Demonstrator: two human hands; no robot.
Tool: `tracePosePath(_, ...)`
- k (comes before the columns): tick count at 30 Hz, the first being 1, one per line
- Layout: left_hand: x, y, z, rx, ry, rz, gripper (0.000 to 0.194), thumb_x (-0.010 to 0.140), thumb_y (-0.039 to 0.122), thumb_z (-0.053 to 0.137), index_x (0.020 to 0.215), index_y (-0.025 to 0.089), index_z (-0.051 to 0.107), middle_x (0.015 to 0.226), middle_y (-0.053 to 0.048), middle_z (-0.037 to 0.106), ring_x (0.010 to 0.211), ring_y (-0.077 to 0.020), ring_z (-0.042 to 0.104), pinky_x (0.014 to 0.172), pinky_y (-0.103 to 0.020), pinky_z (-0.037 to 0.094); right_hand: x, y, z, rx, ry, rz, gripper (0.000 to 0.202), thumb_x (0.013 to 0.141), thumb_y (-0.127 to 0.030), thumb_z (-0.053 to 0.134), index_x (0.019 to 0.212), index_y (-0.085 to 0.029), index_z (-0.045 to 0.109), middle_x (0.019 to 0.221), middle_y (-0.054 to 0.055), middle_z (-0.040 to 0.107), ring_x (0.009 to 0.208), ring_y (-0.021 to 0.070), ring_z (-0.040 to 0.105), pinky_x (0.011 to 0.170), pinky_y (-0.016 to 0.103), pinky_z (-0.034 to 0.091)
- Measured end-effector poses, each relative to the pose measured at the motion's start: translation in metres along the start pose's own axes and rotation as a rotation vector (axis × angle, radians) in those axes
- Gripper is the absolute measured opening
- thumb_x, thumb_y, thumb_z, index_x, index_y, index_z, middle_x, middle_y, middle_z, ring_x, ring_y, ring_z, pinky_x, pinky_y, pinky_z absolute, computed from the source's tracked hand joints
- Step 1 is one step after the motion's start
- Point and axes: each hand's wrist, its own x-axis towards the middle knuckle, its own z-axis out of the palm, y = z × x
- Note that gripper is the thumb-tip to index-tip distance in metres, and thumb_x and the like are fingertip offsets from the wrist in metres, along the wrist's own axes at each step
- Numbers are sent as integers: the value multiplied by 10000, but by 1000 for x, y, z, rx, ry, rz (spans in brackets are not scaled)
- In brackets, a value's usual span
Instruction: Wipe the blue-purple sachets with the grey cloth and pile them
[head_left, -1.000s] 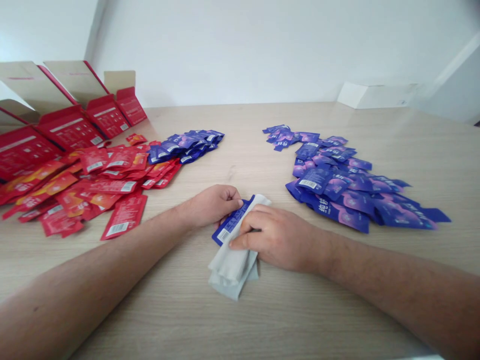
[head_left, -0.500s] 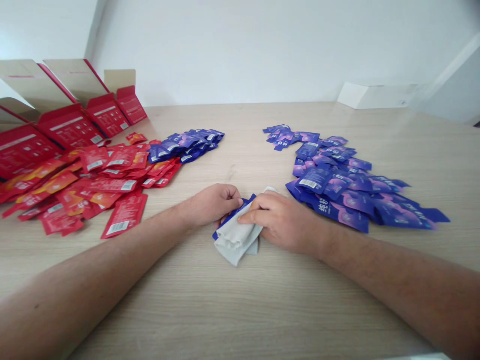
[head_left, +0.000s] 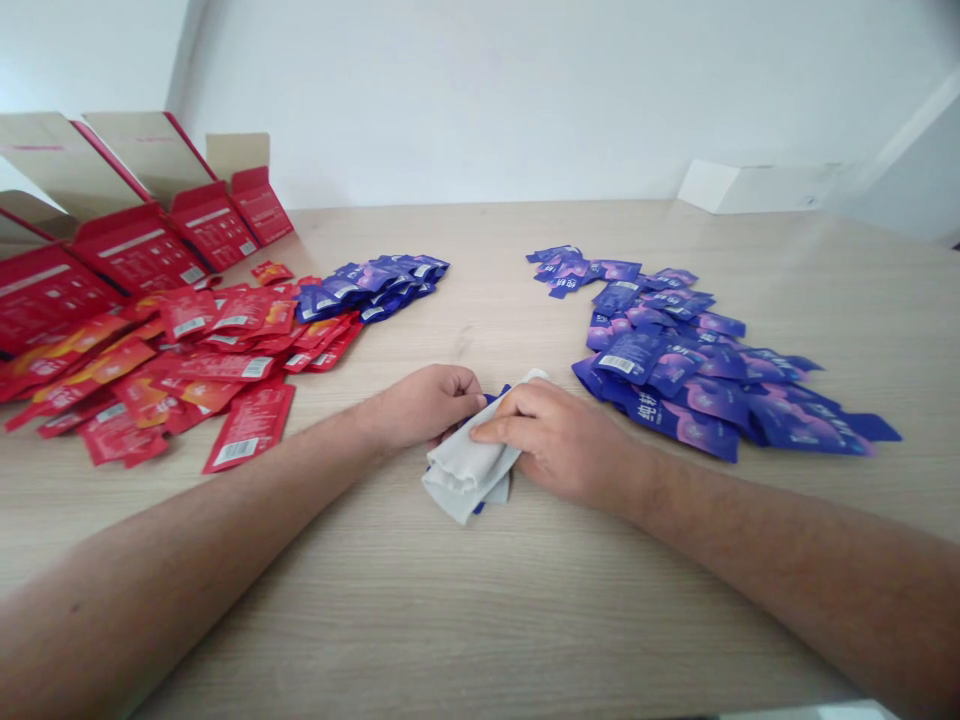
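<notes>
At the middle of the table, my left hand (head_left: 439, 408) pinches the edge of a blue sachet (head_left: 504, 391), most of which lies hidden under a white cloth (head_left: 466, 462). My right hand (head_left: 559, 440) is closed on this folded cloth and presses it over the sachet, thumb and fingers bent on top. A pile of blue-purple sachets (head_left: 675, 370) spreads to the right of my right hand. Beyond my left hand lies a smaller stack of blue sachets (head_left: 375, 285), touching a heap of red sachets (head_left: 202, 370).
Several open red cardboard boxes (head_left: 142, 250) stand in a row at the left edge, flaps up. A white box (head_left: 757, 188) sits at the back right against the white wall (head_left: 487, 100). All rest on a pale wood-grain table (head_left: 450, 620).
My right hand and the cloth have shifted slightly left across the sachet, covering more of it. A blue corner now shows below the cloth. My left hand has stayed nearly in place.
</notes>
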Motion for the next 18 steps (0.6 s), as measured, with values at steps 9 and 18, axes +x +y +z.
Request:
tracePosePath(9, 1, -2, 1, -33, 20, 14, 225, 859, 412, 543, 800, 198, 582, 563, 46, 562, 412, -86, 500, 368, -187, 353, 1, 2, 0, -10, 56, 123, 354, 860, -73, 591, 1170, -220, 676, 1014, 74, 641, 984, 213, 573, 918, 401, 457)
tracePosePath(18, 3, -7, 0, 10, 51, 44, 231, 848, 413, 557, 785, 194, 596, 599, 36, 584, 444, -78, 490, 416, -193, 353, 1, -3, 1, -25, 29, 125, 343, 853, -73, 590, 1158, -205, 676, 1029, 78, 637, 998, 219, 564, 922, 393, 453)
